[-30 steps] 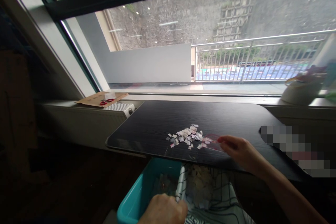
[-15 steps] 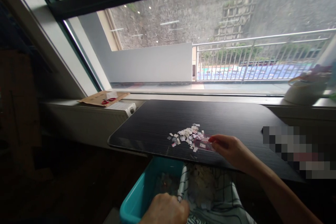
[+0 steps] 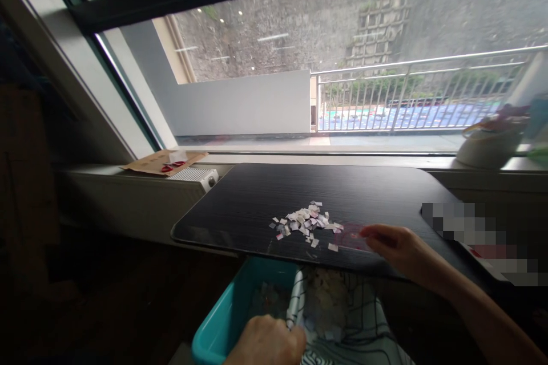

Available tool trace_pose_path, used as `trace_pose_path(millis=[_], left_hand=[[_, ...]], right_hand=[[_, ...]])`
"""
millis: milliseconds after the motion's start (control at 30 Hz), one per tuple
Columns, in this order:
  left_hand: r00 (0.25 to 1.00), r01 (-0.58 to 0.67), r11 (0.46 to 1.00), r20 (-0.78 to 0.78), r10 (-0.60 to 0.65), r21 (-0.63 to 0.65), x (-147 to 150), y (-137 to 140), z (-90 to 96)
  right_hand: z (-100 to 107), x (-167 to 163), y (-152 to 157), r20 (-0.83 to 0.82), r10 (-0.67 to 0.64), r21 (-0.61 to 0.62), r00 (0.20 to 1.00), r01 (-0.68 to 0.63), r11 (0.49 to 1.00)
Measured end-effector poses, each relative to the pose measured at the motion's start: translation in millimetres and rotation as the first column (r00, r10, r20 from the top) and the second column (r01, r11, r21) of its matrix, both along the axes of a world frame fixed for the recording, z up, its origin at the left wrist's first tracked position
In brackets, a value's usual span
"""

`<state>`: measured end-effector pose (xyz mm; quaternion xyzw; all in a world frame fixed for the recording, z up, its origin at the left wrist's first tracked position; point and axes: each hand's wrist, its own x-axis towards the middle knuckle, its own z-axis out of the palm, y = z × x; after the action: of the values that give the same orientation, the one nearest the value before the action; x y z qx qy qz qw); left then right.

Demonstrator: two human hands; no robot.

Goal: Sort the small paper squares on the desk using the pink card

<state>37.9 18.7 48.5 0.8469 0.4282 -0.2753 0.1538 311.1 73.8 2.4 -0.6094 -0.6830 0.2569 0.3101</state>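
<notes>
My right hand (image 3: 391,245) pinches a thin, see-through pinkish plastic piece (image 3: 353,238) flat over the black table (image 3: 363,188). Just left of that piece lies a loose pile of small white paper bits (image 3: 303,218), with a few strays close to the table's front edge. Below the table, my left hand (image 3: 269,339) is closed where a turquoise bin (image 3: 209,322) meets the rolled edge of a striped cloth (image 3: 295,299). Its fingertips are hidden, so what it grips cannot be made out.
Small pale scraps (image 3: 323,302) lie on the striped cloth. On the left sill, red-handled scissors (image 3: 172,166) rest on brown paper (image 3: 143,163) beside a radiator (image 3: 194,177). A white pot (image 3: 483,145) stands on the right sill. A blurred patch covers the table's right side.
My right hand has drawn the plastic piece rightward, away from the pile. A few paper bits now lie apart at the pile's right side. My left hand has stayed at the bin.
</notes>
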Motion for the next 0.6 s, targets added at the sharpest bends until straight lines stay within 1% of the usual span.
trace_pose_path(millis=[67, 167, 233, 367, 467, 600], left_hand=[[1.000, -0.003, 1.000, -0.002, 0.003, 0.017, -1, 0, 0.1], [1.000, -0.006, 1.000, -0.015, 0.006, 0.003, -1, 0, 1.4], [1.000, -0.010, 1.000, -0.020, 0.010, -0.009, -1, 0, 2.4], [1.000, -0.014, 1.000, -0.024, 0.014, -0.013, -2, 0, 2.5], [1.000, -0.001, 1.000, -0.017, 0.001, 0.002, -4, 2, 1.0], [1.000, 0.013, 1.000, 0.017, -0.013, -0.025, -5, 3, 1.3]], right_hand=[[2, -1, -6, -0.035, 0.042, -0.039, 0.999, -0.044, 0.998], [5, -2, -16, -0.071, 0.104, -0.073, 0.992, -0.109, 0.991], [7, -2, -18, -0.078, 0.100, -0.066, 0.992, -0.105, 0.992], [8, -7, -12, -0.052, 0.028, -0.030, 0.998, -0.029, 0.999], [7, -11, -10, -0.028, 0.064, -0.042, 0.998, -0.065, 0.997], [12, -10, -21, 0.010, 0.118, -0.056, 0.993, -0.117, 0.992]])
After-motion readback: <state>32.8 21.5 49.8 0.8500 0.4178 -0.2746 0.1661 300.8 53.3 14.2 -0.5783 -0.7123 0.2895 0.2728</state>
